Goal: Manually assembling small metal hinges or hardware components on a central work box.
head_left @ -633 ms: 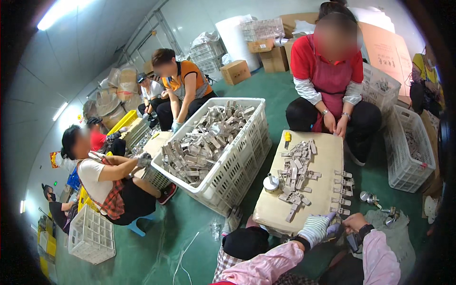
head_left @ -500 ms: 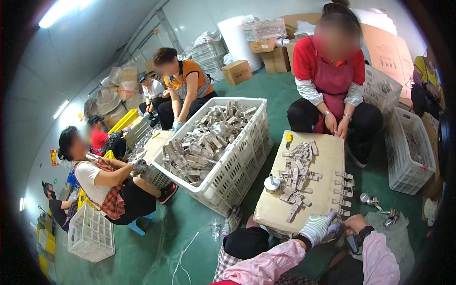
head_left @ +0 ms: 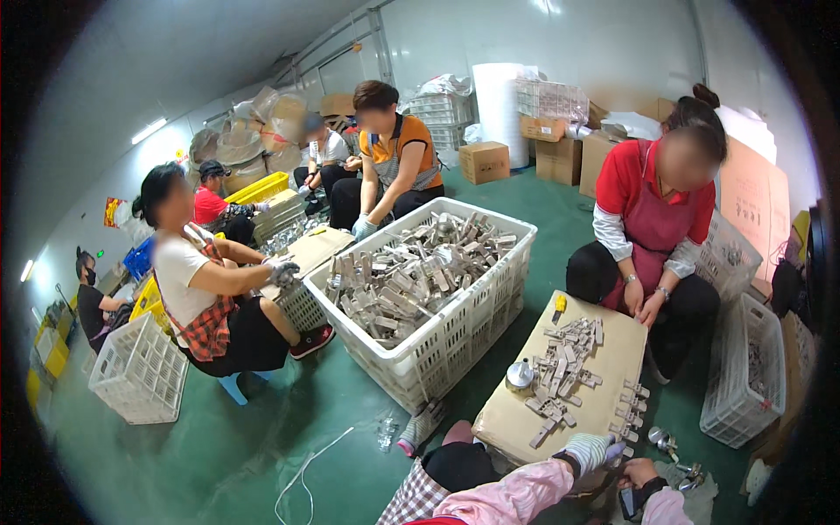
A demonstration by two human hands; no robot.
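Note:
My left hand (head_left: 590,453), in a striped glove, is at the near right corner of a cardboard-topped work surface (head_left: 500,422). Its fingers are closed, and what they hold is hidden. Just to its right is my bare right hand (head_left: 640,473), low beside the same corner; its fingers curl round something I cannot make out. A dark, flat object (head_left: 627,503) shows just below it. Beyond my left hand, a row of silver hinge-like metal parts (head_left: 626,411) lies along the right edge. A loose pile of similar metal parts (head_left: 564,367) covers the middle.
A small oil can (head_left: 520,376) and a yellow-handled cutter (head_left: 559,306) are on the cardboard. A person in red (head_left: 661,219) sits opposite. A large white crate (head_left: 472,328) full of metal parts stands at the left. Round metal pieces (head_left: 663,440) lie on the floor at right.
My view has swung, so the surroundings sit lower and further right. Both my hands stay by the near right corner. The person opposite has bent the head lower.

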